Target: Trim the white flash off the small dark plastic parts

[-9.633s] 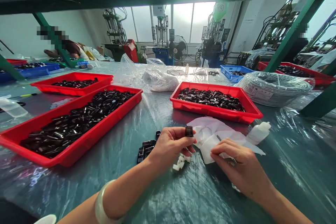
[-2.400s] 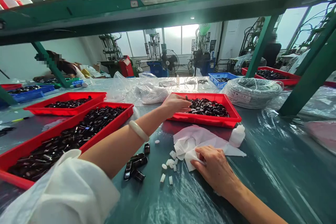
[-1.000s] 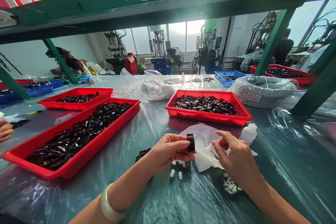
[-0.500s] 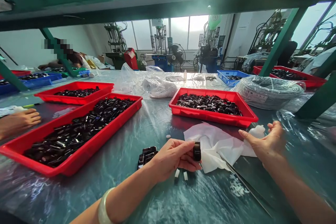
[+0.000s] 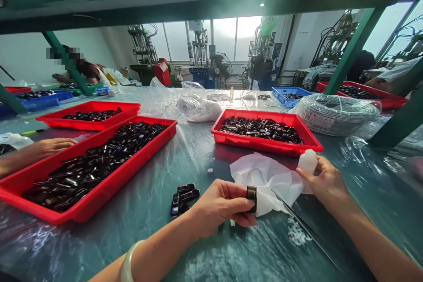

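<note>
My left hand [image 5: 228, 207] pinches a small glossy black plastic part [image 5: 251, 198] upright between thumb and fingers. A small white plastic bottle [image 5: 308, 161] is in the grip of my right hand [image 5: 325, 180], raised just off the table. Between the hands lies a crumpled white cloth [image 5: 264, 180]. A pair of metal tweezers [image 5: 307, 229] rests with one end on the cloth, beside a scatter of little white pieces [image 5: 298, 232]. Several more black parts [image 5: 183, 198] form a small group left of my left hand.
Red trays [image 5: 267, 144] of black parts stand ahead and to the left [image 5: 79, 211]. A wrapped cable coil [image 5: 333, 116] sits at right. Another person's hand [image 5: 42, 152] reaches by the left tray. A green shelf beam [image 5: 165, 0] crosses overhead; clear plastic bags [image 5: 200, 108] lie further back.
My right hand has closed on the white bottle and lifted it slightly. My left hand still holds the black part, now a little lower. The other person's hand has moved right toward the tray.
</note>
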Available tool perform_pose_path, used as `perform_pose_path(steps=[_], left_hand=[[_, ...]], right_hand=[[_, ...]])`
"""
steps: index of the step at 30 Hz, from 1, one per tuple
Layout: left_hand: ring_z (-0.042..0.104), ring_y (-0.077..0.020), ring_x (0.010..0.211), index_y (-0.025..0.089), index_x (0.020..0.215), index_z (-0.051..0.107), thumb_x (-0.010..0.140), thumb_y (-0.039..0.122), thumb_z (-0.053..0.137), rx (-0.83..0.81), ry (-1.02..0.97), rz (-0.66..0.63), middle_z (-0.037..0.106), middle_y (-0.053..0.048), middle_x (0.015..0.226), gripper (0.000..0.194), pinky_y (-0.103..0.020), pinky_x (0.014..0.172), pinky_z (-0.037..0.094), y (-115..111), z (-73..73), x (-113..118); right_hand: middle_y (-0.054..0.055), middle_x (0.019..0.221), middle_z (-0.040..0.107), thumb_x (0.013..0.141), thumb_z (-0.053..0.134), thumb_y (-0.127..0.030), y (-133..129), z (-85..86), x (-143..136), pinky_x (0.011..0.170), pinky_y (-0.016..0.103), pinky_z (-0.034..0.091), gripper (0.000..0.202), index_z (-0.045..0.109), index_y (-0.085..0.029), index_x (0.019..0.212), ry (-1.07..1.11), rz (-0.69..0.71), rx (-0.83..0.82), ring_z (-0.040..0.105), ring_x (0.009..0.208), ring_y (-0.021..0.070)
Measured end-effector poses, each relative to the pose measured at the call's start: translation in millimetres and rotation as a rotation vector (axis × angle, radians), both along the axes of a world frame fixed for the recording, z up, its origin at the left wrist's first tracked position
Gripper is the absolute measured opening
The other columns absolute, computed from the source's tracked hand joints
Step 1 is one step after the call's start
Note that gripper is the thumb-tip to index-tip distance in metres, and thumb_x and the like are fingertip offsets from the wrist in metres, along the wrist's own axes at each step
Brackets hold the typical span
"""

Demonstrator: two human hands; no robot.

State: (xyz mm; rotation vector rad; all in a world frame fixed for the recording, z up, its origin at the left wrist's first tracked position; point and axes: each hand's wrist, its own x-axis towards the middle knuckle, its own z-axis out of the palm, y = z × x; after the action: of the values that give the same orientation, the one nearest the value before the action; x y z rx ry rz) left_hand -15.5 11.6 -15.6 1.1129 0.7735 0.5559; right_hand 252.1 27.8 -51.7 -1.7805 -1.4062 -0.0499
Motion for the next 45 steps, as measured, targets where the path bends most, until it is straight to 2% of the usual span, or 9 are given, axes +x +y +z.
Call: perform_pose_path(steps=[3, 5, 8, 12, 20, 25, 34, 45], left_hand=[[0.065, -0.0129, 0.059, 0.010, 0.080, 0.072, 0.065, 0.030, 0.072, -0.011, 0.018, -0.026, 0.065, -0.005, 0.065, 0.025, -0.018, 0.054, 0.050, -1.9, 0.0, 1.5], [0.064, -0.0119, 0.057, 0.010, 0.078, 0.072, 0.065, 0.030, 0.071, -0.011, 0.026, -0.050, 0.064, -0.005, 0.065, 0.023, -0.017, 0.053, 0.049, -2.5, 1.8, 2.1], [0.062, -0.0100, 0.055, 0.009, 0.076, 0.071, 0.067, 0.028, 0.069, -0.011, 0.034, -0.094, 0.065, -0.006, 0.068, 0.021, -0.016, 0.051, 0.048, -3.1, 4.6, 2.5], [0.061, -0.0092, 0.053, 0.010, 0.077, 0.071, 0.068, 0.025, 0.068, -0.033, 0.035, -0.142, 0.067, -0.006, 0.072, 0.018, -0.017, 0.051, 0.048, -4.5, 4.2, 2.8], [0.062, -0.0105, 0.053, 0.010, 0.075, 0.071, 0.067, 0.027, 0.070, -0.055, 0.026, -0.166, 0.065, -0.004, 0.064, 0.018, -0.018, 0.052, 0.049, -5.2, -0.8, 1.9], [0.062, -0.0099, 0.053, 0.010, 0.076, 0.071, 0.067, 0.027, 0.070, -0.045, 0.016, -0.188, 0.065, -0.003, 0.064, 0.019, -0.018, 0.053, 0.050, -4.0, -2.1, 1.1], [0.061, -0.0098, 0.053, 0.009, 0.075, 0.071, 0.067, 0.027, 0.070, -0.046, 0.051, -0.203, 0.064, -0.003, 0.061, 0.019, -0.018, 0.054, 0.049, -5.4, 1.4, 3.0], [0.060, -0.0099, 0.054, 0.009, 0.075, 0.071, 0.066, 0.027, 0.070, -0.061, 0.029, -0.214, 0.064, -0.004, 0.063, 0.020, -0.018, 0.054, 0.049, -5.2, 2.7, 1.5]], right_hand=[[0.007, 0.098, 0.067, 0.070, 0.053, -0.031, -13.4, 18.1, -19.9, 0.063, 0.033, 0.048, 0.034, 0.061, -0.022, 0.101, -0.024, 0.128, 0.045, 0.062, 0.081, 0.0227], [0.004, 0.103, 0.066, 0.070, 0.051, -0.025, -23.0, 27.4, -34.6, 0.077, 0.036, 0.046, 0.034, 0.062, -0.025, 0.102, -0.085, 0.222, 0.103, 0.059, 0.095, 0.0225], [0.005, 0.100, 0.066, 0.074, 0.044, -0.012, -34.4, 33.7, -51.0, 0.082, 0.042, 0.040, 0.036, 0.062, -0.025, 0.102, -0.313, 0.360, 0.244, 0.058, 0.094, 0.0225], [0.007, 0.104, 0.062, 0.075, 0.041, -0.003, -41.2, 33.0, -58.3, 0.085, 0.044, 0.036, 0.040, 0.060, -0.022, 0.105, -0.458, 0.451, 0.264, 0.055, 0.099, 0.0226], [0.006, 0.103, 0.064, 0.082, 0.042, -0.003, -45.8, 37.0, -61.2, 0.087, 0.045, 0.032, 0.036, 0.061, -0.023, 0.103, -0.525, 0.482, 0.322, 0.055, 0.101, 0.0226], [0.006, 0.099, 0.066, 0.081, 0.048, -0.002, -49.5, 42.9, -65.1, 0.085, 0.045, 0.034, 0.031, 0.065, -0.022, 0.095, -0.520, 0.486, 0.367, 0.058, 0.098, 0.0231], [0.008, 0.097, 0.067, 0.079, 0.050, 0.002, -51.5, 47.3, -66.9, 0.082, 0.046, 0.038, 0.030, 0.064, -0.019, 0.095, -0.546, 0.523, 0.394, 0.058, 0.097, 0.0246], [0.007, 0.097, 0.067, 0.083, 0.045, -0.001, -50.4, 46.0, -64.9, 0.083, 0.044, 0.036, 0.028, 0.063, -0.020, 0.093, -0.502, 0.550, 0.402, 0.058, 0.097, 0.0228]])
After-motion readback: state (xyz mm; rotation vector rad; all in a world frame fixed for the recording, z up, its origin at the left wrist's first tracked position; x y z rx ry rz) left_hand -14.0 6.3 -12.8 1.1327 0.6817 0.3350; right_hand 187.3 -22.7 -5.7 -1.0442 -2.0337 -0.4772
